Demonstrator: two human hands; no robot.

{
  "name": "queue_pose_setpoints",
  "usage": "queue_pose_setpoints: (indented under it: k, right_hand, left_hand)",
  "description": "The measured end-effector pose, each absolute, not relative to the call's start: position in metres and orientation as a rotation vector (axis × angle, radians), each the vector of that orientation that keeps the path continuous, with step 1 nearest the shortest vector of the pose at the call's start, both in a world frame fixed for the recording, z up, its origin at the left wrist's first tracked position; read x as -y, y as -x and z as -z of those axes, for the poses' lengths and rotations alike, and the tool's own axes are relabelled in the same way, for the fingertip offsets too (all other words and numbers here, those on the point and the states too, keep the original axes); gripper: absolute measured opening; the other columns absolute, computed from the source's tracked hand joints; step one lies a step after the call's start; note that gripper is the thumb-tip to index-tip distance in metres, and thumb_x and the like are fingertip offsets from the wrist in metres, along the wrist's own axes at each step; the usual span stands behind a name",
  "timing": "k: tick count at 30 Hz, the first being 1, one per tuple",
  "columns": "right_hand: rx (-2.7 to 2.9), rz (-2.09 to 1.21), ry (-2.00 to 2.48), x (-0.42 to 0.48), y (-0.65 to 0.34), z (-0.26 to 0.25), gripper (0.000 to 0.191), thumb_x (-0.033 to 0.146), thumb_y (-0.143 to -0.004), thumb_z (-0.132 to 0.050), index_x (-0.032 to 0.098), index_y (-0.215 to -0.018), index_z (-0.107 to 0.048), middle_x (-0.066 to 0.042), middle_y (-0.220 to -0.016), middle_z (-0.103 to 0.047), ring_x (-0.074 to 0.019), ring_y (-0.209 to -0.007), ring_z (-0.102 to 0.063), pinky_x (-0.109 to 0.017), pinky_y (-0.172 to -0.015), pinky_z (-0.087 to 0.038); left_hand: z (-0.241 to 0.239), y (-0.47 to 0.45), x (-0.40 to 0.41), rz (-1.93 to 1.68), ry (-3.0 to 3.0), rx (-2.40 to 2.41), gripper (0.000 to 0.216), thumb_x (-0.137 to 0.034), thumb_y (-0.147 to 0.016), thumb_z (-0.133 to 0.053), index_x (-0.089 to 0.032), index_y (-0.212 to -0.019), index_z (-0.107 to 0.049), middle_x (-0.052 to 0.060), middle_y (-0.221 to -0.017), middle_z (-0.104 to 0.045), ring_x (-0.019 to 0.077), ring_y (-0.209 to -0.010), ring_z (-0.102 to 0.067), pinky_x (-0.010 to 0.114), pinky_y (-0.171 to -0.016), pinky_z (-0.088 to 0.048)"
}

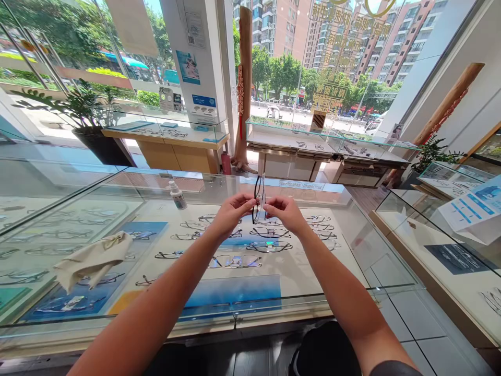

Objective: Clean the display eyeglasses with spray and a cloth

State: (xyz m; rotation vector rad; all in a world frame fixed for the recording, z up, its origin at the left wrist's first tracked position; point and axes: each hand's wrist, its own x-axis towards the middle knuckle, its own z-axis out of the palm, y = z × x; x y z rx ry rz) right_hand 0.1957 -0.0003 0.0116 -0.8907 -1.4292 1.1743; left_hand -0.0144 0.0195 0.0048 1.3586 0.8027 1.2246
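Observation:
Above the glass display case (336, 271), a pair of eyeglasses (255, 213) is held up, turned nearly edge-on. My left hand (235, 210) pinches its dark frame between thumb and fingers. From the other side my right hand (287, 213) has thumb and fingers closed on it near a temple arm. Several other eyeglasses (269, 247) lie in rows inside the case below both hands. To the left, a beige cloth (94, 258) lies crumpled on the glass top, and a white spray bottle (177, 196) stands upright behind it.
A second glass case (430, 245) runs along the right, with a white and blue box (475, 209) on it. Further display counters (176, 149) stand by the windows. A potted plant (104, 143) and a wooden post (243, 89) are at the back.

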Motion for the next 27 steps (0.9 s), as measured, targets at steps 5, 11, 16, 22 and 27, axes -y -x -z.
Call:
queue_pose_setpoints:
  k: [5, 11, 16, 22, 27]
  right_hand:
    - [1.461, -0.947, 0.952, 0.001, -0.212, -0.019, 0.041, 0.058, -0.074, -0.094, 0.022, -0.083, -0.077, 0.001, -0.072, -0.065, -0.0151, -0.068, -0.061, -0.031, -0.061, -0.064]
    - [1.460, -0.726, 1.019, -0.001, -0.234, -0.026, 0.032, 0.054, -0.082, -0.084, 0.023, -0.084, -0.078, 0.000, -0.073, -0.061, -0.0161, -0.070, -0.055, -0.030, -0.059, -0.063]
    - [1.502, -0.677, 1.060, -0.001, -0.244, -0.030, 0.026, 0.047, -0.082, -0.082, 0.023, -0.080, -0.076, 0.001, -0.069, -0.059, -0.0156, -0.067, -0.054, -0.031, -0.060, -0.061]
    - [1.616, -0.668, 1.068, 0.000, -0.249, -0.031, 0.020, 0.041, -0.085, -0.079, 0.022, -0.079, -0.076, 0.000, -0.071, -0.064, -0.0170, -0.069, -0.056, -0.032, -0.062, -0.058]
    - [1.686, -0.530, 1.130, 0.000, -0.250, -0.029, 0.018, 0.038, -0.087, -0.077, 0.022, -0.079, -0.077, 0.001, -0.069, -0.063, -0.0160, -0.067, -0.056, -0.031, -0.064, -0.050]
  left_hand:
    - [-0.005, 0.025, -0.028, -1.214, -1.460, -0.853, 0.055, -0.070, -0.076, -0.093, -0.022, -0.099, -0.079, 0.009, -0.106, -0.079, 0.0225, -0.097, -0.071, 0.036, -0.087, -0.060]
    - [-0.005, 0.038, -0.041, -1.182, -1.568, -0.825, 0.050, -0.066, -0.080, -0.091, -0.021, -0.100, -0.080, 0.006, -0.097, -0.077, 0.0184, -0.086, -0.069, 0.033, -0.084, -0.058]
    - [-0.005, 0.052, -0.050, -1.091, -1.730, -0.805, 0.042, -0.060, -0.089, -0.086, -0.021, -0.103, -0.081, 0.006, -0.096, -0.075, 0.0193, -0.088, -0.068, 0.034, -0.086, -0.057]
    - [-0.015, 0.067, -0.052, -0.995, -1.824, -0.820, 0.040, -0.060, -0.087, -0.086, -0.022, -0.101, -0.082, 0.007, -0.096, -0.076, 0.0211, -0.090, -0.069, 0.034, -0.085, -0.057]
    - [-0.017, 0.069, -0.051, -0.969, -1.863, -0.847, 0.040, -0.061, -0.087, -0.086, -0.022, -0.098, -0.082, 0.007, -0.098, -0.077, 0.0211, -0.091, -0.069, 0.033, -0.085, -0.057]
